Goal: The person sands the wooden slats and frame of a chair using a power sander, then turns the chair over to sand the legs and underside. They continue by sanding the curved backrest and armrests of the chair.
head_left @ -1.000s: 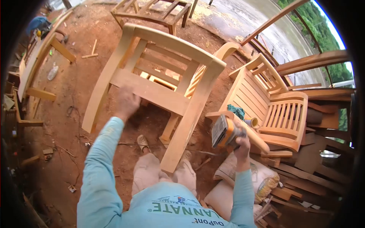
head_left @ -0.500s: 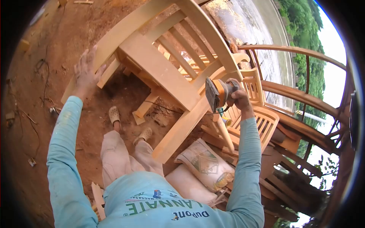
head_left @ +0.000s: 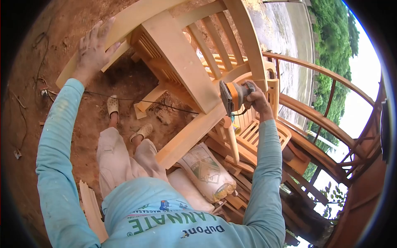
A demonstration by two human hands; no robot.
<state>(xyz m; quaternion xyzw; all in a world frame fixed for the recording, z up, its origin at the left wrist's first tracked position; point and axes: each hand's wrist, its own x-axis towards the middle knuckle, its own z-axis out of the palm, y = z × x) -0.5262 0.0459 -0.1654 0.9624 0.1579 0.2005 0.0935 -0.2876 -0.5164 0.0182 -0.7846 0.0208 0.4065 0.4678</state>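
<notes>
A wooden chair of pale, bare timber lies tipped over in front of me, its slatted part at the upper right. My left hand rests with fingers spread on a long curved frame piece at the upper left. In my right hand is an orange and grey electric sander, gripped round its body. The sander's flat pad faces left, right at the joint of the chair's frame. A dark power cord shows across the ground behind the chair.
More slatted wooden chairs stand beyond the sander. Two filled sacks lie near my legs, with wood pieces beside them. A wood strip lies at lower left on the brown dirt ground. Timber railing runs along the right.
The camera view has shifted. The sander has come closer to the frame joint, its pad turned more squarely toward the wood. My left hand, blurred before, now lies spread on the frame piece.
</notes>
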